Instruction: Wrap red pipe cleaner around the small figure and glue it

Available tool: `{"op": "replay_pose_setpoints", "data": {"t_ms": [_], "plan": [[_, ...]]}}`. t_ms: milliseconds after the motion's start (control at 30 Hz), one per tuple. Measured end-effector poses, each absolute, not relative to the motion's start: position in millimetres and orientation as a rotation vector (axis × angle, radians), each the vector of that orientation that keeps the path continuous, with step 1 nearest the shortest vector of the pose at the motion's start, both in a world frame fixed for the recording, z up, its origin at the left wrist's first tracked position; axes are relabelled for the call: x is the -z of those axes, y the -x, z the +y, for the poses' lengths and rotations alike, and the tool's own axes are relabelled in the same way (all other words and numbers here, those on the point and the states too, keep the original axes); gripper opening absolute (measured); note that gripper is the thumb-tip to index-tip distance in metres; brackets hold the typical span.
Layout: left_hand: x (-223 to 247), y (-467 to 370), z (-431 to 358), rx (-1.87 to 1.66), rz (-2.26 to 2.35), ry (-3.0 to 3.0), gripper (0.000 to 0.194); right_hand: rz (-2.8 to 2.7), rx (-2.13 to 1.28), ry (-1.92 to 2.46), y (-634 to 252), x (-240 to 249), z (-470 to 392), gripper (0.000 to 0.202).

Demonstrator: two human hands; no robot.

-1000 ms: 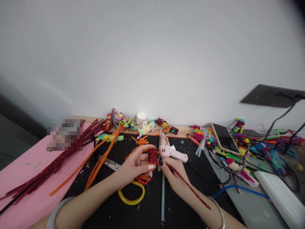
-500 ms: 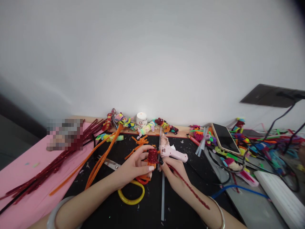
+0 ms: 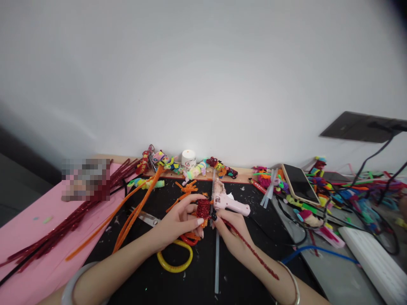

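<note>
My left hand [image 3: 181, 218] is closed around a coiled piece with a glittery red top [image 3: 203, 209] and an orange part below it. Just to its right, my right hand [image 3: 230, 228] pinches a red glittery stem [image 3: 251, 248], whose long end trails back over the wrist. The stem meets the coil between both hands. Behind my right hand lies a pale pink glue gun [image 3: 232, 204], and a clear glue stick [image 3: 217, 262] runs on the mat between my forearms. Scissors with yellow and red handles [image 3: 174, 269] lie partly under my left hand.
Red stems [image 3: 63, 228] and orange stems [image 3: 136, 212] lie at the left. Along the wall stand a white paper cup [image 3: 188, 159] and small colourful figures [image 3: 194, 169]. A phone [image 3: 300, 184], a white power strip [image 3: 372, 264] and cables are at the right.
The coiled piece has tilted slightly in my left hand, and the left thumb has shifted a little up and left. My right hand has barely moved.
</note>
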State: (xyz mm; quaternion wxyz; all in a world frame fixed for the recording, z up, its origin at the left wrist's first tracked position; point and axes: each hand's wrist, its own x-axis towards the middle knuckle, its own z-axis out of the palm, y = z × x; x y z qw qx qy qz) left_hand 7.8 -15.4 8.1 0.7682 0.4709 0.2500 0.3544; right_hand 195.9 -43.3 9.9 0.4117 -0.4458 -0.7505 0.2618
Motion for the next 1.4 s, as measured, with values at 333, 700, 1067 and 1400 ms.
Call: {"op": "replay_pose_setpoints", "data": {"t_ms": [333,700,1067,1400], "plan": [[-8,-10,-17,-0.827,0.554,-1.056,0.042,-1.910,-0.652,1.137,-196,-10,-43,0.031],[2,-9,-17,-0.898,0.658,-1.228,0.038,-2.058,-0.574,1.098,-196,-11,-47,0.029],[-3,-9,-18,-0.952,0.837,-1.437,0.038,-2.359,-0.247,1.006,-192,-10,-49,0.017],[-10,-2,-3,-1.050,0.733,-0.999,0.048,-2.033,0.002,1.693,-221,-10,-24,0.041]]}}
